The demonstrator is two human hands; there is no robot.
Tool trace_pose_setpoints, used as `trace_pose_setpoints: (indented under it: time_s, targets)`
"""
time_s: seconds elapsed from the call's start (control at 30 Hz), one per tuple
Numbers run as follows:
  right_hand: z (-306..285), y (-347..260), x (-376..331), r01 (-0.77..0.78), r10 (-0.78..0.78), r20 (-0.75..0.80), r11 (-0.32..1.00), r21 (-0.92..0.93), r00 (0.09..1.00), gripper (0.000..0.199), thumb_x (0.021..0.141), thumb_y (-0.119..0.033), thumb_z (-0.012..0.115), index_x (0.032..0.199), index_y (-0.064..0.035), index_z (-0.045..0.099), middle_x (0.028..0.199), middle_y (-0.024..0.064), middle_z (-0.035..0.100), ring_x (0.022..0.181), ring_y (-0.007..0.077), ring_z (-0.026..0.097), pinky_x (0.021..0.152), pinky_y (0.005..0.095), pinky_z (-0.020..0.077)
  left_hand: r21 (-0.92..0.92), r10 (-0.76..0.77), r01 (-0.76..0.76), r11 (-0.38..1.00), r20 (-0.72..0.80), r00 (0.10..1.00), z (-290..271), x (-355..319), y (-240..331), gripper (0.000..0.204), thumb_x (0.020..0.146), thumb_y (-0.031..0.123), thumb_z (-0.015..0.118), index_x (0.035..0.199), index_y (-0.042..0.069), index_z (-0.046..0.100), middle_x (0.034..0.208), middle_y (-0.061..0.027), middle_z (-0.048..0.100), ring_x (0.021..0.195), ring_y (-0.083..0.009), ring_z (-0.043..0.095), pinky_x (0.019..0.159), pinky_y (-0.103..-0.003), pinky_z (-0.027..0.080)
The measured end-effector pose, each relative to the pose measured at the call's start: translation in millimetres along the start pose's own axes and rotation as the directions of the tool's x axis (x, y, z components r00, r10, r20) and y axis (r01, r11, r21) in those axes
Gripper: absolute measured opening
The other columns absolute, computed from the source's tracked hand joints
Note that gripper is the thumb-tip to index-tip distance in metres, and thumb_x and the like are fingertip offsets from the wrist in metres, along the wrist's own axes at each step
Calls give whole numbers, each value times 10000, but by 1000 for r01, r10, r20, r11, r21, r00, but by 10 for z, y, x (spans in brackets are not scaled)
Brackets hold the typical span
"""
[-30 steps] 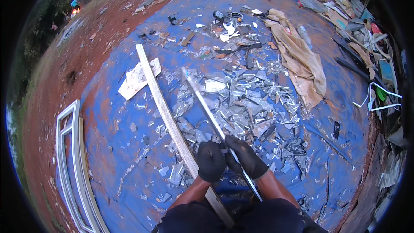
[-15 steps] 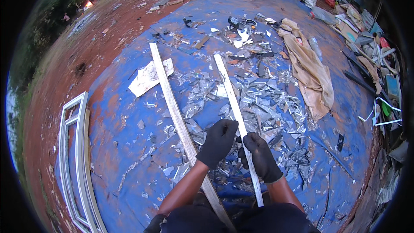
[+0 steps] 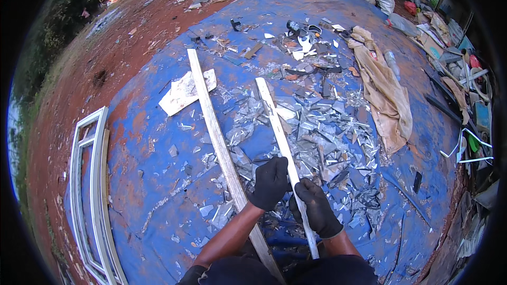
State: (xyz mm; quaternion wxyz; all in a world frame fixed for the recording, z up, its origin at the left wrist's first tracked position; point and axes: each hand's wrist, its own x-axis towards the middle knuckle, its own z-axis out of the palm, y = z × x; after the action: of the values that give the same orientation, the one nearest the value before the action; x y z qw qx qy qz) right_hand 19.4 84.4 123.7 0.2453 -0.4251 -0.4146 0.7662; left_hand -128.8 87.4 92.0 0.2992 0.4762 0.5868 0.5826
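A long, narrow white strip [image 3: 276, 126], its edge chipped along one side, slants away from me over the broken pieces. My right hand [image 3: 317, 210], in a black glove, is wrapped around its nearer part. My left hand [image 3: 270, 183], gloved the same, is closed in a fist against the strip's left edge; whatever its fingers pinch is hidden. Left of it, under my left forearm, runs a second long whitish bar [image 3: 214, 126]. Beneath and beyond the hands lies a heap of grey and clear shards [image 3: 322, 140], which look like broken glass.
A blue tarp [image 3: 153, 179] covers the ground. White frames [image 3: 97, 174] lie at the left, and a dirty white sheet [image 3: 179, 95] sits under the second bar's far end. A tan cloth [image 3: 383, 95] and a scrap pile [image 3: 465, 74] are on the right. Far off, a person stands near a fire.
Both hands and the held strip have come slightly nearer to me, and the strip's far end has shifted nearer and a little left. My right hand keeps its hold.
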Motion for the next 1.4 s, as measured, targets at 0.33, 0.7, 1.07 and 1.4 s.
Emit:
trace_pose_setpoints:
  time_s: [0.33, 0.7, 1.07, 1.4]
  targets:
    - [-11, 146, -26, -19, 17, -12, 991, -131, 1000, 220, 1004, -272, 516, 999, -59, 571, 708, -13, 550, 561, 59, 485, 509, 231, 401, -218, -13, -2, 976, -69, 998, -413, 318, -668, 434, 895, 94, 634, 1294, 16, 483, 1213, -107, 546, 1055, -198, 571, 878, -334, 498]
    - [-42, 63, -67, 183, -281, -45, 728, -661, 959, 337, 961, -328, 585, 838, -15, 558, 621, 81, 526, 540, 203, 510, 535, 372, 403, -116, -331, 352, 929, 165, 929, -243, 516, 65, 203, 924, 146, 615, 1028, -23, 573, 862, -112, 671, 730, -177, 675, 656, -321, 573]
    - [-302, 510, -151, 228, -239, 12, 908, -351, 971, 325, 980, -266, 541, 801, 1, 593, 642, 30, 515, 606, 106, 457, 551, 334, 398, -550, -355, 468, 692, 305, 884, -257, 42, -107, 375, 925, 79, 557, 1277, -27, 481, 965, -121, 626, 837, -204, 644, 789, -401, 584]
    - [-90, 389, -202, -23, 23, -4, 947, -321, 1000, 384, 1003, -339, 458, 924, -15, 649, 677, 28, 573, 606, 102, 485, 562, 331, 393, -609, -414, 498, 617, 287, 864, -308, -84, -203, 262, 936, 168, 581, 1145, 22, 524, 919, -131, 627, 832, -247, 646, 759, -437, 577]
